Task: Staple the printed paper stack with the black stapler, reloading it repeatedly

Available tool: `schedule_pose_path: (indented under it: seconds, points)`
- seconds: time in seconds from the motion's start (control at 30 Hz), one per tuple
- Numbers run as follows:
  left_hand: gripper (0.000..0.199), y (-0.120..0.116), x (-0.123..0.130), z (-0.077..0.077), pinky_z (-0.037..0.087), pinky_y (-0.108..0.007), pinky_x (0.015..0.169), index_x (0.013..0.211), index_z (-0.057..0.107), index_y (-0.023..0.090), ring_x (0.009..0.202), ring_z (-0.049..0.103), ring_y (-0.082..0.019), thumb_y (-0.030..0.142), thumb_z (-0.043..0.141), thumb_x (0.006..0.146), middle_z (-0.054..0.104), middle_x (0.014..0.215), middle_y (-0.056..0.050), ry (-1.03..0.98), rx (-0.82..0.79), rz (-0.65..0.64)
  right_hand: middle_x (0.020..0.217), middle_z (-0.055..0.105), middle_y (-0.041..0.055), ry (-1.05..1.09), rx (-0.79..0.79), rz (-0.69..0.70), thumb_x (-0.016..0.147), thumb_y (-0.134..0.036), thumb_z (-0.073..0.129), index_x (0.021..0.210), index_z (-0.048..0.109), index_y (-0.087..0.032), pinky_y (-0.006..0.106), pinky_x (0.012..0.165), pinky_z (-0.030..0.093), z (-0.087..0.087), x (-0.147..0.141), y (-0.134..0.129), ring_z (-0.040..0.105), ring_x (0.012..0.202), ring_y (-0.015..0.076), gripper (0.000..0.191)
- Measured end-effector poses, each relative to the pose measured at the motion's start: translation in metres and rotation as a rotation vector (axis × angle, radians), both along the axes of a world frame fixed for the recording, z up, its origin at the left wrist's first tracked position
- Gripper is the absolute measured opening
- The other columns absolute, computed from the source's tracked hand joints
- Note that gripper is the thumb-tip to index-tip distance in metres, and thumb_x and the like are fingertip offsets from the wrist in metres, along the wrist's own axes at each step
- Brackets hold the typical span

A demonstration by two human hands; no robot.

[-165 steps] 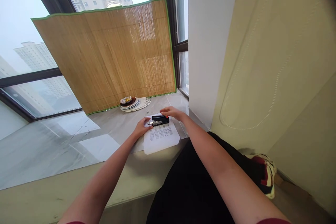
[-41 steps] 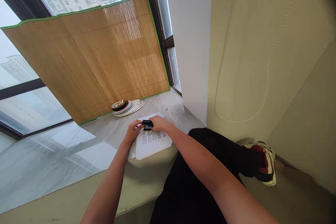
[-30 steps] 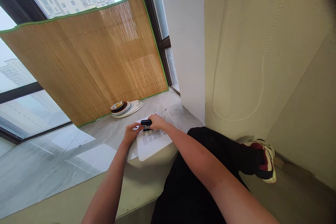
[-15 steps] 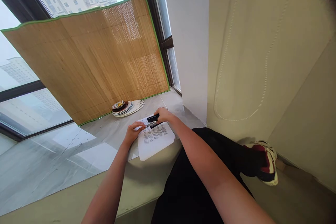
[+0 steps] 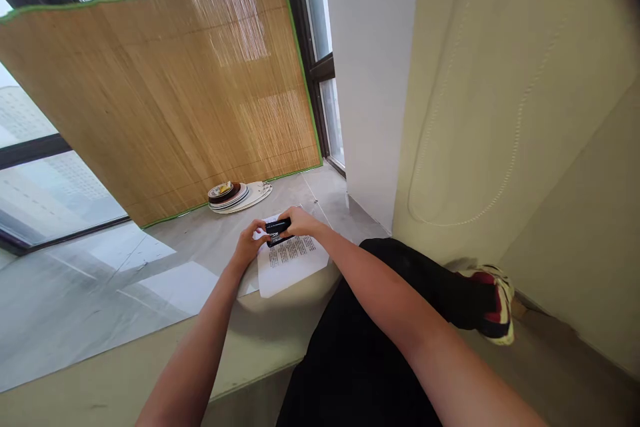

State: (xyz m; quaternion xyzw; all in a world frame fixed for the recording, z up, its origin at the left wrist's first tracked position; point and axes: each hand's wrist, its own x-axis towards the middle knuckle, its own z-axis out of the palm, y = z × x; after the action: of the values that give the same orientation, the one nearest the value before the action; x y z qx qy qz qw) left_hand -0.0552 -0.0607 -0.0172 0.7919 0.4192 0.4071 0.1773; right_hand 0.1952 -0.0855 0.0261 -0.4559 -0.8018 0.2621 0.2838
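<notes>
A black stapler (image 5: pixel 278 227) is held above a printed white sheet (image 5: pixel 293 265) on the grey marble sill. My right hand (image 5: pixel 301 221) is closed around the stapler's right end. At its other end, my left hand (image 5: pixel 251 240) has thumb and fingers curled on the front of the stapler. The sheet lies under both hands, its near edge reaching the sill's front edge. Small details between my left fingertips are too tiny to make out.
Behind the hands, a stack of plates and dishes (image 5: pixel 229 197) rests on the sill (image 5: pixel 165 247). A green-edged bamboo mat (image 5: pixel 190 93) leans against the window. A beaded cord hangs on the right wall.
The stapler's parts have come closer together, and my left fingers have moved onto its front end. The whole view has shifted slightly.
</notes>
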Motion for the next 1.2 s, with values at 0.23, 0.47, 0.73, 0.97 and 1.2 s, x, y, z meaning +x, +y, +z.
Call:
schedule_pose_path:
  seconds: [0.23, 0.47, 0.73, 0.97, 1.2]
  points:
    - [0.038, -0.001, 0.006, 0.0, 0.053, -0.05, 0.114, 0.113, 0.072, 0.023, 0.129, 0.069, -0.03, 0.057, 0.063, 0.096, 0.077, 0.132, -0.012, 0.16, 0.021, -0.075, 0.096, 0.081, 0.0011, -0.112, 0.011, -0.298, 0.074, -0.018, 0.087, 0.111, 0.087, -0.021, 0.021, 0.075, 0.047, 0.02, 0.051, 0.007, 0.072, 0.096, 0.0196, 0.037]
    - [0.032, -0.008, 0.011, 0.0, 0.045, -0.05, 0.119, 0.108, 0.073, 0.023, 0.132, 0.065, -0.032, 0.052, 0.062, 0.099, 0.074, 0.136, -0.011, 0.459, 0.006, -0.175, 0.11, 0.083, 0.0121, -0.294, -0.054, -0.535, 0.076, -0.016, 0.086, 0.116, 0.087, -0.018, 0.026, 0.078, 0.051, 0.011, 0.104, 0.019, 0.075, 0.1, 0.0264, 0.041]
    - [0.04, -0.026, 0.02, 0.014, 0.042, -0.054, 0.117, 0.132, 0.068, 0.022, 0.135, 0.061, -0.035, 0.043, 0.058, 0.1, 0.067, 0.144, -0.015, 0.61, 0.078, -0.19, 0.094, 0.083, 0.0025, -0.328, -0.072, -0.331, 0.076, -0.019, 0.089, 0.111, 0.087, -0.022, 0.022, 0.074, 0.051, 0.006, 0.086, 0.018, 0.074, 0.094, 0.0216, 0.035]
    - [0.078, -0.012, 0.036, 0.019, 0.032, -0.065, 0.13, 0.171, 0.044, 0.03, 0.164, 0.038, -0.042, 0.027, 0.058, 0.095, 0.032, 0.182, -0.014, 0.777, 0.115, -0.424, 0.095, 0.082, 0.001, -0.336, -0.072, -0.182, 0.079, -0.022, 0.086, 0.109, 0.085, -0.022, 0.025, 0.078, 0.051, 0.001, 0.087, 0.022, 0.074, 0.091, 0.0214, 0.03]
    - [0.086, 0.005, 0.04, 0.017, 0.03, -0.072, 0.127, 0.176, 0.033, 0.041, 0.167, 0.03, -0.048, 0.027, 0.058, 0.095, 0.01, 0.188, -0.011, 0.844, 0.07, -0.516, 0.127, 0.082, 0.0047, -0.025, 0.103, -0.012, 0.085, -0.024, 0.083, 0.132, 0.078, -0.025, 0.038, 0.111, 0.054, -0.021, 0.101, 0.018, 0.075, 0.12, 0.0258, 0.047]
